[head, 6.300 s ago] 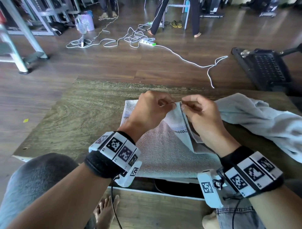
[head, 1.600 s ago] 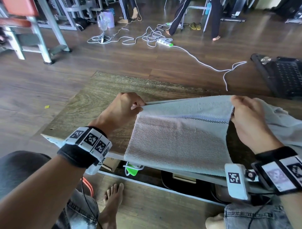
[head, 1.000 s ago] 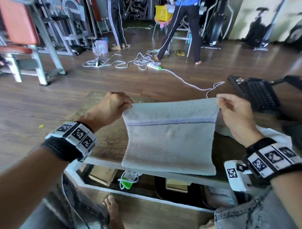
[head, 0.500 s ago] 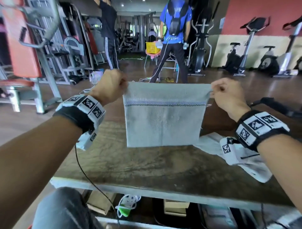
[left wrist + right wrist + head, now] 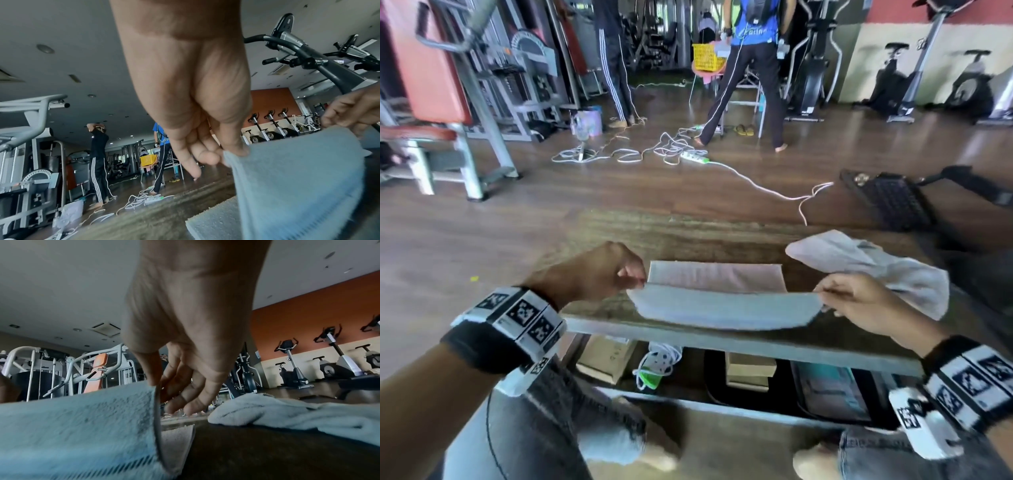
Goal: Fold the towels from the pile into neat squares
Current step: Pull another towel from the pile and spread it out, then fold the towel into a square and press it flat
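A pale grey towel (image 5: pixel 722 305) stretches between my two hands just above the wooden table (image 5: pixel 688 236), its far part lying flat on the top. My left hand (image 5: pixel 633 277) pinches the towel's left corner (image 5: pixel 230 154). My right hand (image 5: pixel 825 294) pinches the right corner (image 5: pixel 154 386). The near part (image 5: pixel 82 418) sags toward the table's front edge. A second, crumpled towel (image 5: pixel 876 263) lies on the table to the right, behind my right hand.
Under the table sit a cardboard box (image 5: pixel 606 356), a white and green power strip (image 5: pixel 654 363) and a dark case (image 5: pixel 832 387). Beyond the table, white cables (image 5: pixel 654 154) run across the wood floor, two people (image 5: pixel 750 68) stand, and gym machines line the room.
Half a second ago the towel hung upright in the air between my hands. Both hands have come down and toward me, and its lower part now lies flat on the table.
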`<state>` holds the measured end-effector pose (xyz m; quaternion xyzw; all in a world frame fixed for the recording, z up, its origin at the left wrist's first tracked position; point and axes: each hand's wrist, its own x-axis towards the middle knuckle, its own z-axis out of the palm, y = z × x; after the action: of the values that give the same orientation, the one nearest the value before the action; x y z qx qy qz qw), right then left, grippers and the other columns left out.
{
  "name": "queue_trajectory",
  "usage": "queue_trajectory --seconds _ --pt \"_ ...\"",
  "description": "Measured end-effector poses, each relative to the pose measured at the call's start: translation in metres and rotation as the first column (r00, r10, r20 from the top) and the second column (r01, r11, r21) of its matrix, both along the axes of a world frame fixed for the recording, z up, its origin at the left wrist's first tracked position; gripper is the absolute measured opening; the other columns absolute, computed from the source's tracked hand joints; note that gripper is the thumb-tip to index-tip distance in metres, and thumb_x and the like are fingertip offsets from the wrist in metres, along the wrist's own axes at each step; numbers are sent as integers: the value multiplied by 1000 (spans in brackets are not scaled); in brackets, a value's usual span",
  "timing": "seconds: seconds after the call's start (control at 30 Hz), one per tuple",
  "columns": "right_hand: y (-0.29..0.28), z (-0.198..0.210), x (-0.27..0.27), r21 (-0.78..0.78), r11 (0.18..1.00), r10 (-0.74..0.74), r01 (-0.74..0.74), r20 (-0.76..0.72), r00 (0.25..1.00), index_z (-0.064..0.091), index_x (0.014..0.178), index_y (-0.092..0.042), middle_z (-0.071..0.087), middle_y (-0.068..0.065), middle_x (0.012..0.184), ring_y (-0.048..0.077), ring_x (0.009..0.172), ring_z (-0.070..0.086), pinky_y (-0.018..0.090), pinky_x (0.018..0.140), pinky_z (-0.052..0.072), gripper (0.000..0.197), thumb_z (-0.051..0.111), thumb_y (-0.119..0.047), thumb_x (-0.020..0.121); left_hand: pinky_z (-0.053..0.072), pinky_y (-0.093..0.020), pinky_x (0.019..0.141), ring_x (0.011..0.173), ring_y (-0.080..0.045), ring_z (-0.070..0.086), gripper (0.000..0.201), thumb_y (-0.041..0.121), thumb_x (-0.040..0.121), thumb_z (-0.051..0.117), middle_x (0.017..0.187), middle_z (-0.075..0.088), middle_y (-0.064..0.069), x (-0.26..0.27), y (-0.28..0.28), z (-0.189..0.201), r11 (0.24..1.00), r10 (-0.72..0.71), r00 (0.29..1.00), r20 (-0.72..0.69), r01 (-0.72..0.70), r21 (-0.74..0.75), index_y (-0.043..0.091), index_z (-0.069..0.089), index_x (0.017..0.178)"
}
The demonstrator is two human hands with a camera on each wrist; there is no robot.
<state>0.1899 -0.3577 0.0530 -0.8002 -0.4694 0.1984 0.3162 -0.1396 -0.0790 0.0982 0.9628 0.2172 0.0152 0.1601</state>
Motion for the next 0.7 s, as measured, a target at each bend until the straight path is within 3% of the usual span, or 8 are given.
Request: queue_trajectory --seconds 0.1,0.2,0.27,0.33,0.43,0.57,0.63,0.7 --pt "-2 -11 -4 -67 998 -19 15 -54 998 71 87 -15 76 3 84 23 84 72 36 76 54 14 62 -9 96 43 -6 65 76 11 60 8 25 90 69 86 70 19 -5 -3 -19 998 43 998 -55 -46 -53 25 77 88" --pt "8 -14 -5 -33 997 -71 69 -56 996 71 88 -17 75 -1 84 18 84 72 37 82 55 14 62 -13 97 49 -18 75 81 7 61 10 24 91 67 89 70 16 4 6 -28 989 126 992 -4 -126 -82 23 76 91" --pt "22 -17 0 -5 994 -113 113 -32 993 70 88 -21 74 -3 85 17 86 70 38 85 53 13 62 -16 97 45 -15 71 79 7 58 10 22 92 66 90 67 13 16 13 -33 988 147 989 9 -147 -43 19 75 94" --pt "39 -22 7 2 990 -144 144 17 989 69 86 -25 72 -7 88 15 88 68 36 84 52 15 62 -18 97 45 -15 70 79 -1 61 11 19 92 66 93 68 7 28 21 -41 982 189 982 18 -188 -21 15 76 95" --pt "66 -30 16 -19 986 -166 168 74 983 66 82 -28 68 -13 91 10 90 64 30 80 46 19 60 -18 97 53 -30 81 89 -16 65 10 15 90 67 99 70 -2 44 34 -60 962 272 962 25 -272 -34 12 76 93" --pt "97 -43 21 -38 980 -188 193 109 976 69 88 -15 67 -3 93 14 88 60 26 77 41 17 55 -11 97 46 -22 67 83 -14 65 6 14 88 69 97 69 0 60 57 -87 920 392 920 28 -391 -38 16 74 86" --pt "110 -53 24 -43 977 -200 208 134 971 69 91 -11 67 1 93 16 88 59 26 77 40 16 54 -8 96 45 -19 60 76 -11 64 14 8 85 68 92 70 0 66 66 -102 902 430 902 25 -429 -37 20 71 80" --pt "120 -67 28 -78 973 -205 219 153 967 69 89 -11 68 2 90 20 90 62 27 77 42 16 55 -5 94 52 -24 62 77 -14 64 18 7 86 68 91 70 -1 71 69 -115 896 441 897 7 -440 -55 23 67 78"
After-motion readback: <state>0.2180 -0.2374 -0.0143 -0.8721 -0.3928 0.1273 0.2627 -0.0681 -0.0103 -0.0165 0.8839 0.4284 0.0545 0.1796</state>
